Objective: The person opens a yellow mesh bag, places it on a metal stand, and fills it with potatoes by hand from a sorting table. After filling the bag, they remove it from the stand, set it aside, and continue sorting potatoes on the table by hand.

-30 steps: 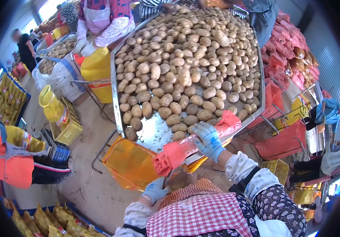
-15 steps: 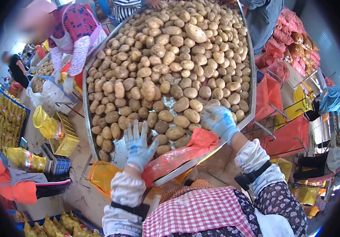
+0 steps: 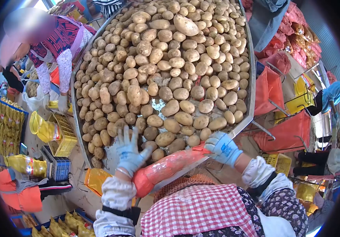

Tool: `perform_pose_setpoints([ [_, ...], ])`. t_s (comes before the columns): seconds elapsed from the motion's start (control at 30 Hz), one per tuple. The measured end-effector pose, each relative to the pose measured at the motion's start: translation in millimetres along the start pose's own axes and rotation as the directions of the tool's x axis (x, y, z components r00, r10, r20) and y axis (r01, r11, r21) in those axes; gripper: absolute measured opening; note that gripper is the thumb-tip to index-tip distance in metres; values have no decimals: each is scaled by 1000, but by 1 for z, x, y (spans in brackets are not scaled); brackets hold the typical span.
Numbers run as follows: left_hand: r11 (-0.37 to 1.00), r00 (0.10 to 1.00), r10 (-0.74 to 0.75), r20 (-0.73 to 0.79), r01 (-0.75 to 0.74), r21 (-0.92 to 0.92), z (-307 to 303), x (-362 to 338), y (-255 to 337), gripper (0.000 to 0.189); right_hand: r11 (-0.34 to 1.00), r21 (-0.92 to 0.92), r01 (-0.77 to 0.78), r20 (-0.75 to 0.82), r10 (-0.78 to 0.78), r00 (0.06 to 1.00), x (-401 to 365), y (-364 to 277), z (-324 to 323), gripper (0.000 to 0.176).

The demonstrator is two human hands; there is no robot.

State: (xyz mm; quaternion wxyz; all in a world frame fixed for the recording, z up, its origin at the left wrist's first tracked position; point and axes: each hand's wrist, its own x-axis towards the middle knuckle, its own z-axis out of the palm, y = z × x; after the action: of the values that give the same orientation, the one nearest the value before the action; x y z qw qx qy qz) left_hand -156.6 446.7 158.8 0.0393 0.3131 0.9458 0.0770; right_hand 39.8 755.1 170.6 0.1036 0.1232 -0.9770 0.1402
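Observation:
A large heap of potatoes (image 3: 174, 89) covers the metal-rimmed sorting table (image 3: 244, 125) before me. My left hand (image 3: 128, 153), in a pale blue glove, has its fingers spread over the potatoes at the near left, and nothing is held in it. Along the table's near edge lies a red plastic-wrapped roll (image 3: 166, 168). At that roll's right end is my gloved right hand (image 3: 222, 149), its fingers bent and closed over the plastic. Several loose potatoes lie just beyond both hands, with some of the tabletop showing between them.
A co-worker (image 3: 69, 47) stands at the table's left side. Yellow crates (image 3: 64, 138) and a blue crate (image 3: 60, 169) sit on the floor at left. Red bags (image 3: 270, 93) hang on metal frames at right, with stacked red sacks (image 3: 292, 31) behind.
My right hand has come off the potatoes, back to the red roll's end. My left hand has shifted slightly left. The red plastic's loose right part now looks drawn in. The co-worker leans lower.

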Motion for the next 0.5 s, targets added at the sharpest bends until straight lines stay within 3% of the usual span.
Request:
perform_pose_setpoints([
  [0.07, 984, 991, 129, -25, -131, -124, -10, -29, 13, 83, 999, -11, 53, 131, -51, 990, 8, 0, -22, 22],
  [0.13, 988, 997, 55, -53, -62, -139, -9, -46, -1, 77, 1000, -3, 12, 160, -11, 987, 28, -13, -45, 22],
  [0.17, 983, 972, -118, -203, 85, -163, -3, -53, -20, 70, 959, 172, -225, 244, 180, 953, 44, -15, -53, 23],
  [0.2, 954, 897, -281, -340, 222, -202, -2, -59, -39, 63, 832, 315, -457, 356, 342, 870, 58, -18, -53, 24],
  [0.23, 866, 896, -379, -229, 257, -428, -10, -65, -53, 50, 816, 309, -489, 189, 451, 872, 72, -24, -44, 27],
  [0.27, 862, 892, -391, -224, 270, -429, -12, -67, -57, 50, 818, 310, -484, 199, 442, 875, 88, -26, -33, 27],
  [0.33, 641, 973, -139, 183, 229, -732, -15, -60, -48, 46, 852, -280, -442, 534, 521, 666, 118, -29, -6, 31],
  [0.37, 818, 959, 93, 266, 79, -570, -45, -47, -32, 52, 852, -364, -377, 499, 520, 693, 124, -39, 10, 28],
  [0.5, 911, 963, 265, 38, -238, -337, -23, -73, 9, 69, 760, -459, -461, 406, 640, 652, 135, -49, 38, 22],
])
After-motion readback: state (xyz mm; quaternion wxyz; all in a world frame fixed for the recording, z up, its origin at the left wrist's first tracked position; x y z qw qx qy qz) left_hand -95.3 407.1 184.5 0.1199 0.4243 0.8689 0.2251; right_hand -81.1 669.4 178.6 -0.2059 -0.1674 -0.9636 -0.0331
